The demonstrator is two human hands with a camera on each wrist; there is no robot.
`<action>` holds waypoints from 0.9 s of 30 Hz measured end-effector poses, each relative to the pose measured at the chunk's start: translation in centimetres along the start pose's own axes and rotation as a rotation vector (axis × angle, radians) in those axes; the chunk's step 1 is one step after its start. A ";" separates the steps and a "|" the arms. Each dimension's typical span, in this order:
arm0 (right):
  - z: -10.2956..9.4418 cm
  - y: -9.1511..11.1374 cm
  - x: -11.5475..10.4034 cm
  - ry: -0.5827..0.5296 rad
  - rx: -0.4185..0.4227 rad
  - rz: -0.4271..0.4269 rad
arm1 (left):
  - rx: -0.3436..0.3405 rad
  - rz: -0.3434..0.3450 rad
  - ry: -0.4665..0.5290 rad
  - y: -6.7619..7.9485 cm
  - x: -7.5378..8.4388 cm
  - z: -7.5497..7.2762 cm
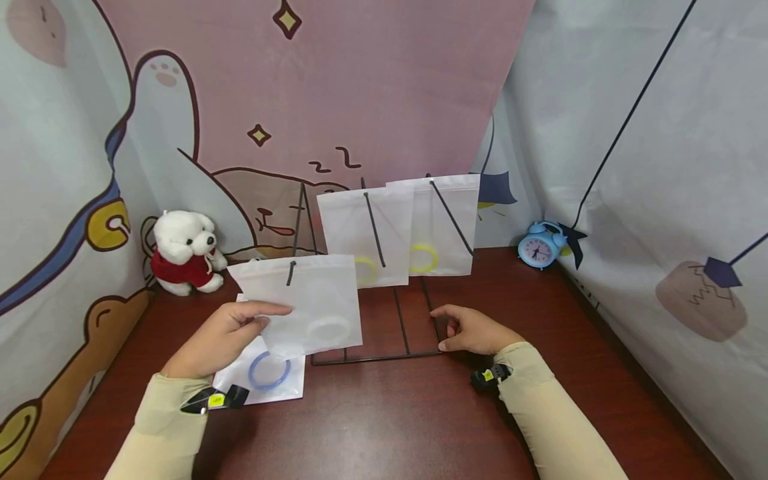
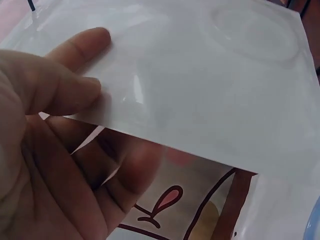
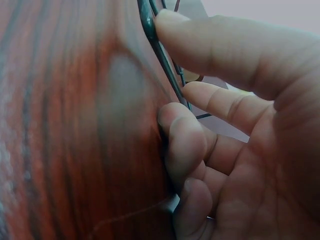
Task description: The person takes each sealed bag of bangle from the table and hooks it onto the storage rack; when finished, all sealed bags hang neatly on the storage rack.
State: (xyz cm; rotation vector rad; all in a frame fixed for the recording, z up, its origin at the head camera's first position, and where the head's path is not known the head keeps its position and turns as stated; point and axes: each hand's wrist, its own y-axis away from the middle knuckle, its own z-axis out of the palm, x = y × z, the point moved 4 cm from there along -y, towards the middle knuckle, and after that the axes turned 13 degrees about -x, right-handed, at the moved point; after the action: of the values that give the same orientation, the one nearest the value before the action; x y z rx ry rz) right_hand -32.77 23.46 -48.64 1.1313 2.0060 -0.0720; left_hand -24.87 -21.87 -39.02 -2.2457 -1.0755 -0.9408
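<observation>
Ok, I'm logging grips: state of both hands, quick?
Left hand: closed, holding a white pouch by its edge.
Right hand: closed, holding the black wire rack by its edge.

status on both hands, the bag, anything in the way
Left hand holding front bag, apparently threaded on left prong. Right hand on right side of rack. Two other bags hang alongside; nothing obvious in the way.

Beyond the fingers (image 1: pixel 273 309) I see a pink cartoon backdrop (image 1: pixel 384 87); pale printed cloth (image 1: pixel 648 167) flanks them, glossy reddish-brown tabletop (image 1: pixel 372 427) beneath.
</observation>
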 end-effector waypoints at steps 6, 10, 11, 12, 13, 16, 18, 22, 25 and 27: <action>0.0 0.0 -0.1 -0.005 -0.002 0.003 | -0.096 -0.009 -0.038 -0.3 -0.7 0.6; 0.0 0.1 -0.1 -0.015 -0.001 0.002 | -0.166 -0.025 -0.046 -0.6 -1.2 1.1; 0.0 0.1 -0.2 -0.018 0.000 0.001 | -0.179 -0.029 -0.048 -0.6 -1.2 1.2; 0.0 0.1 -0.2 -0.020 0.000 -0.001 | -0.190 -0.031 -0.048 -0.7 -1.3 1.3; 0.0 0.0 -0.1 -0.023 0.001 -0.001 | -0.198 -0.032 -0.048 -0.7 -1.4 1.4; 0.1 0.0 0.0 -0.023 0.001 -0.003 | -0.206 -0.023 -0.035 -0.8 -1.4 1.4; 0.1 -0.1 0.0 -0.020 0.001 0.003 | -0.203 -0.023 -0.036 -0.8 -1.3 1.4; 0.1 -0.1 0.1 -0.016 0.003 0.013 | -0.172 -0.049 -0.064 -0.8 -1.4 1.3; 0.1 -0.1 0.1 -0.015 0.005 0.021 | -0.138 -0.057 -0.085 -0.8 -1.5 1.2; 0.1 -0.1 0.1 -0.018 0.005 0.027 | -0.114 -0.045 -0.080 -0.8 -1.5 1.2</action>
State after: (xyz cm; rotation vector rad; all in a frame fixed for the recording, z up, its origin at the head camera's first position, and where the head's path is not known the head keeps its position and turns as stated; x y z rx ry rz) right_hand -32.82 23.44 -48.80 1.1571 1.9756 -0.0730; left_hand -25.72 -21.37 -40.79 -2.3784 -1.1380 -0.9599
